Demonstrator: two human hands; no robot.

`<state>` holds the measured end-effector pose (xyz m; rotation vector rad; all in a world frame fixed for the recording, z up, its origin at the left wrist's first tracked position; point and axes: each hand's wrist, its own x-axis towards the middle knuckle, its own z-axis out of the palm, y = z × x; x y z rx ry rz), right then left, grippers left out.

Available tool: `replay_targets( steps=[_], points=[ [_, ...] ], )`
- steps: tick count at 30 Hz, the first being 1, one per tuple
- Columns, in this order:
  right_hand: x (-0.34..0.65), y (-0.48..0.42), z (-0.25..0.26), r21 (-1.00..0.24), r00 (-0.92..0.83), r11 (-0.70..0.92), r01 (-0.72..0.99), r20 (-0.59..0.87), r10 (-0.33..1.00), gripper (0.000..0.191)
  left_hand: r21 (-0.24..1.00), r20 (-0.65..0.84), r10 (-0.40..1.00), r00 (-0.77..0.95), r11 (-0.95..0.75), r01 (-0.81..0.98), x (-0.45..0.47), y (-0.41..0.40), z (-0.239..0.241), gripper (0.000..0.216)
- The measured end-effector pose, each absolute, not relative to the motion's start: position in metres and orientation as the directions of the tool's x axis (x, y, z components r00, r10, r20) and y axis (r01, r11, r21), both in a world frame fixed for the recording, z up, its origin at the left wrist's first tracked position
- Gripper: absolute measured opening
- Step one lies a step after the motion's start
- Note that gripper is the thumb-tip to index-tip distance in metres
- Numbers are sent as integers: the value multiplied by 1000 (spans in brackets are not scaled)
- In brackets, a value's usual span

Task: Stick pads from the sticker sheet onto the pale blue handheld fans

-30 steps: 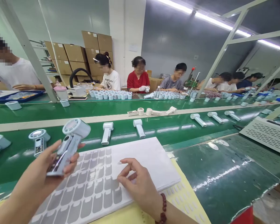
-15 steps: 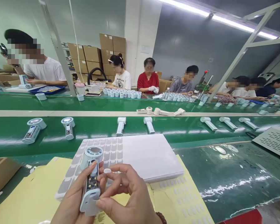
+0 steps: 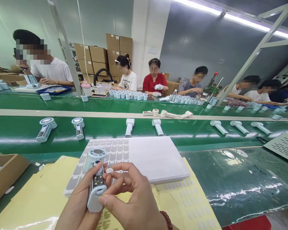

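**Fan in left hand, sticker at right hand**

Left grip was clamped on the fan's body, with the round head up and the pale blue housing open on a circuit board. Right forefinger lay across the top of the board with the white oval sticker at its tip. Right thumb sat near the fan's lower end, apart from the forefinger. Could not tell whether the sticker was pinched or only clinging. Fan was held above the sheets, near the counter's near edge.

Under the hands lay a yellow backing sheet, with a stack of white sheets on top of it. Grey rounded labels ran in rows over the stack's left part. More small labels marked the yellow sheet at the right. Bead bracelet on right wrist.

Cardboard tray sat at the counter's left edge, vented panel at its far right corner. Past the far edge, a green conveyor carried more fans in a spaced row. Beyond it sat co-workers, one in a red shirt wearing white gloves, with rows of pale blue parts nearby. Cartons were stacked behind.
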<state>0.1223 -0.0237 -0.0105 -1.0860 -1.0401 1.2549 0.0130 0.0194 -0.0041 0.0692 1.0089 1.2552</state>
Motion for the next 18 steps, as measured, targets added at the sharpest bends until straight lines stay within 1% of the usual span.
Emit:
replay_targets(
  steps=[5,12,14,16,18],
  points=[
    [122,-23,-9,-986,41,-13,-166,-20,999,48,517,-618,786,-15,391,-761,14,18,-2,11],
    [121,-24,-10,-990,70,-2,-142,-12,997,47,514,-608,794,5,398,-760,13,16,-8,13],
    [121,-25,-13,-991,87,25,-129,14,996,48,544,-589,808,-10,387,-744,15,15,-9,16],
    [118,-27,-18,-993,117,77,-88,66,991,44,615,-554,831,-46,372,-695,16,12,-7,21],
    [113,-28,-26,-982,167,190,-11,185,968,43,709,-509,856,-93,356,-609,18,9,-5,27]
  ],
)
